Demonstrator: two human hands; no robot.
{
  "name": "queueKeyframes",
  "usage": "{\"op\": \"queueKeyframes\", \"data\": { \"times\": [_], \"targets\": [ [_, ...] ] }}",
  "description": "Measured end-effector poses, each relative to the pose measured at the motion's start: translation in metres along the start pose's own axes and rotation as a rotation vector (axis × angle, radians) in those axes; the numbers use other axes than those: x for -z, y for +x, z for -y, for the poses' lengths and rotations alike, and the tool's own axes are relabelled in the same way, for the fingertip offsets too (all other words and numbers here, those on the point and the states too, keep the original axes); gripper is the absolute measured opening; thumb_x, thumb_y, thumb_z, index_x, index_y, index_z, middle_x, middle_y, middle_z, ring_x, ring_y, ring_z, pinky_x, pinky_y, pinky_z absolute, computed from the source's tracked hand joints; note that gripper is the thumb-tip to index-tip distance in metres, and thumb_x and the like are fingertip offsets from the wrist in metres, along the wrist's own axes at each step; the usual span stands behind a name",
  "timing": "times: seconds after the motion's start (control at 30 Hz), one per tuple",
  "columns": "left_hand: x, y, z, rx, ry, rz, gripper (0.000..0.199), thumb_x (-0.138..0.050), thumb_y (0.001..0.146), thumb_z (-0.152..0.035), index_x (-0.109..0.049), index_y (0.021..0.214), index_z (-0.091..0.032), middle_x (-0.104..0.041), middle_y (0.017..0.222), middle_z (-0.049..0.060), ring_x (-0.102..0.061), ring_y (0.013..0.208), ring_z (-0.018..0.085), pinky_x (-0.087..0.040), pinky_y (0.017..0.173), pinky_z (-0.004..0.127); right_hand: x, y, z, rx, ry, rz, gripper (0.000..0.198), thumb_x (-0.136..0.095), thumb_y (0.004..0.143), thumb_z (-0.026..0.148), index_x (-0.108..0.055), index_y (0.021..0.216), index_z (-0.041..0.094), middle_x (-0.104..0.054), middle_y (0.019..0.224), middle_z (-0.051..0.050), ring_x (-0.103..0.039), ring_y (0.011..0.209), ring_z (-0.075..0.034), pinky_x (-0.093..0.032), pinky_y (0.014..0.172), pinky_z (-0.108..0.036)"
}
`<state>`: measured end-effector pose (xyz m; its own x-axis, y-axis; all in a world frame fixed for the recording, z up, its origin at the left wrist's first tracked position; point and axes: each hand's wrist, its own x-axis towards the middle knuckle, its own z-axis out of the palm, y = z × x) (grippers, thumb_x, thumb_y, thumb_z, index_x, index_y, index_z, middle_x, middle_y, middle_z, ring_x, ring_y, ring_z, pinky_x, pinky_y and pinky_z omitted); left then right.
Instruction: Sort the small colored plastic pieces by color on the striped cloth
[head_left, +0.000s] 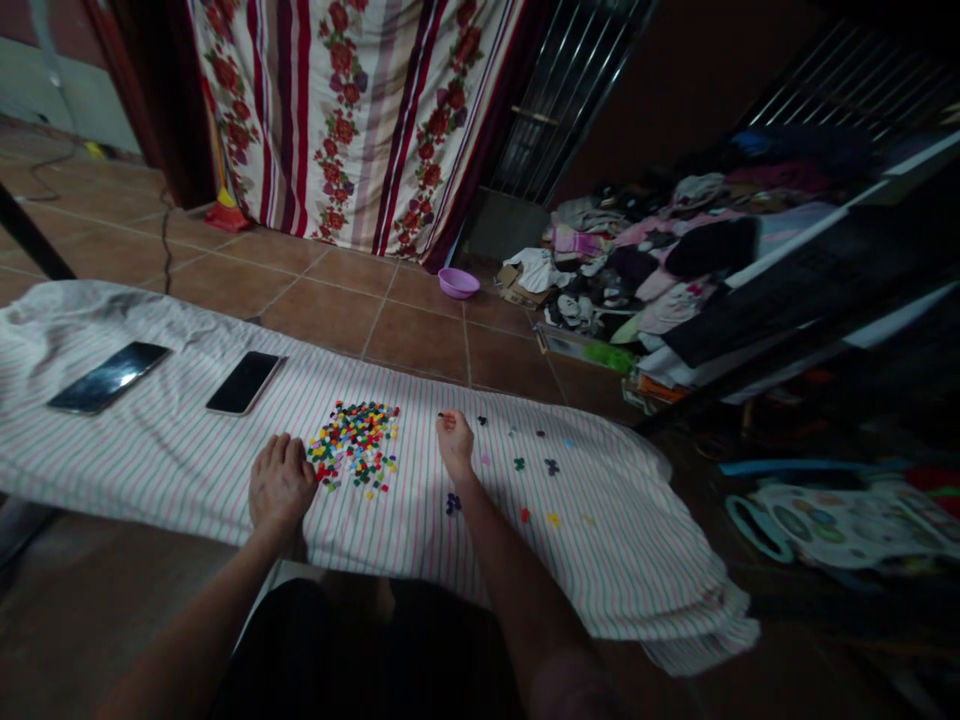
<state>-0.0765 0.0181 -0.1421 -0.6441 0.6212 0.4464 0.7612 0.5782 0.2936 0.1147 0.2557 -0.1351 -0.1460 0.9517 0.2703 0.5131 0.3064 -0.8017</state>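
A loose pile of small multicoloured plastic pieces [356, 440] lies on the striped cloth [195, 470]. My left hand [283, 482] rests palm down at the pile's left edge, its fingers lying on the cloth. To the right of the pile, my right hand [454, 442] is closed in a pinch, with a tiny dark piece [441, 414] at its fingertips. Around that hand sit small single-colour groups: black pieces [482, 421], green pieces [519, 464], dark grey pieces [552, 467], dark purple pieces [453, 504], red pieces [525, 514] and yellow pieces [553, 519].
Two dark-screened devices, a tablet-like one [111, 378] and a phone [245, 383], lie on the cloth at left. Beyond the cloth are a tiled floor [420, 345], a purple basin [458, 283], a flowered curtain [352, 130] and a heap of clothes [645, 250].
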Motion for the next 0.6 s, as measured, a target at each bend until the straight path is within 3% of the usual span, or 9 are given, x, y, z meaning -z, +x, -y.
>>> {"op": "queueKeyframes", "data": {
  "times": [0.33,0.6],
  "targets": [
    [0.002,0.001,-0.002,0.015,-0.013,0.019,0.038,-0.042,0.085,-0.022,-0.062,0.115,-0.009,-0.059,0.129,0.02,-0.046,0.129,0.032,-0.038,0.107,0.048,0.054,0.029,-0.029,-0.105,-0.292,-0.039,0.021,-0.052,0.081,0.017,-0.065,0.097,0.014,-0.072,0.091,-0.009,-0.067,0.084,-0.018,-0.048,0.078,-0.026],
    [0.001,0.0,-0.001,0.025,-0.025,0.03,0.039,-0.043,0.084,-0.022,-0.061,0.116,-0.011,-0.058,0.13,0.019,-0.044,0.131,0.031,-0.036,0.108,0.048,0.072,0.035,-0.03,-0.208,-0.584,0.078,0.021,-0.054,0.085,0.017,-0.068,0.101,0.019,-0.07,0.103,-0.008,-0.065,0.096,-0.019,-0.044,0.08,-0.026]
  ]
}}
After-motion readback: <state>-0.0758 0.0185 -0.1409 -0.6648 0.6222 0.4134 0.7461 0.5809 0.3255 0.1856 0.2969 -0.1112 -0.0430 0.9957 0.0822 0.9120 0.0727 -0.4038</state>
